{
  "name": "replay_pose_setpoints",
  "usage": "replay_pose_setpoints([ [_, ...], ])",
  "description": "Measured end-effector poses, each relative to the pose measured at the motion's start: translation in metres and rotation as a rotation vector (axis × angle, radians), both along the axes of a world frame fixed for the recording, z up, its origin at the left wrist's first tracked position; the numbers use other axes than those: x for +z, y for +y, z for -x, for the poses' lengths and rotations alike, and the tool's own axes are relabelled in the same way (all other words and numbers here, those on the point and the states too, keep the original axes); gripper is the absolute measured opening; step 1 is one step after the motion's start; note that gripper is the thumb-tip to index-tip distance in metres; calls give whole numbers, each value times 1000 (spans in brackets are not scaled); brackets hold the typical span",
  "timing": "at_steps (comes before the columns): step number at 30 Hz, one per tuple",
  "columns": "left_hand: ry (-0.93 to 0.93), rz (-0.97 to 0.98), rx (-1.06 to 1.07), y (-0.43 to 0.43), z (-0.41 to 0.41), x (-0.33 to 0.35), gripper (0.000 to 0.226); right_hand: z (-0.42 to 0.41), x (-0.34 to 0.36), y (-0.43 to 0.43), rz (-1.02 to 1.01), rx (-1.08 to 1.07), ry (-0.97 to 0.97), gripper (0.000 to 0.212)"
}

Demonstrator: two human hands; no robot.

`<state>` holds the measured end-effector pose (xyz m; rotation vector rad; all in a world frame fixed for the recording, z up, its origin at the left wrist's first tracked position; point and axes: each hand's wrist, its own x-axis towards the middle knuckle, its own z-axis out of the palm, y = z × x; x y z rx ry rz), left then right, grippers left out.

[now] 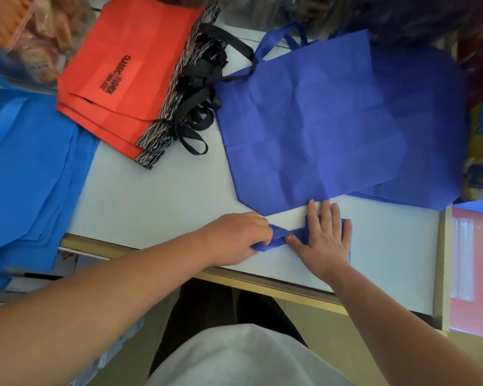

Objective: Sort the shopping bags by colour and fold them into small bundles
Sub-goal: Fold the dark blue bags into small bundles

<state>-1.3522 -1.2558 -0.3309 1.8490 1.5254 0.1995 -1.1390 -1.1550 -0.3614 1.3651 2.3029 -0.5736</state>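
While my right hand (322, 240) lies flat on the small indigo bundle (296, 231), fingers straight and spread, it grips nothing; it only presses the folds down so they cannot spring open. The bundle sits near the front edge of the table (156, 196), just in front of the indigo stack (332, 121), which is where I judge this bag came from. My left hand (240, 238) has its fingers curled round the loose tail of fabric (276, 235) that sticks out from under my right thumb, pinching it tight. I take this to be the tucking or wrapping step, with the tail held taut so it can go round the packet, though I cannot tell how many folds lie under my palm.

Both forearms reach in from the near side. The left one comes across at a slant, its wrist low to the table, and the right runs more straight ahead. The colours are already apart: red bags (123, 73) with black handles at the back left, light blue bags (25, 162) hanging over the left edge, and the indigo ones at the right.
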Motion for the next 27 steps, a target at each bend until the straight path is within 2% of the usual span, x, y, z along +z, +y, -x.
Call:
replay_pose_setpoints([
  [2, 120, -75, -110, 0, 5, -4, 13, 0, 0, 0, 6, -4, 9, 86],
  [4, 189, -31, -180, -3, 12, -13, 31, -1, 0, 0, 11, -12, 14, 88],
  [6, 191, -13, -136, -7, 15, -16, 43, -2, 0, 0, 11, -2, 8, 94],
  [8, 108, -31, 17, -8, 15, -17, 42, -2, 0, 1, 22, -7, 12, 100],
  [12, -35, -73, 363, -9, 14, -23, 31, -1, -2, -2, 5, -41, 23, 95],
  [16, -175, 35, 719, -1, -2, -21, 35, 4, -5, -5, -32, -78, 38, 88],
  [21, -329, 150, 858, 0, -11, -25, 25, 5, -4, -8, -66, -95, 22, 73],
  [25, -683, 239, 955, -3, -8, -11, 15, 10, -6, -12, -92, -147, 30, 76],
  [27, -737, 313, 904, -5, -5, -4, 17, 11, -7, -13, -104, -162, 20, 78],
])
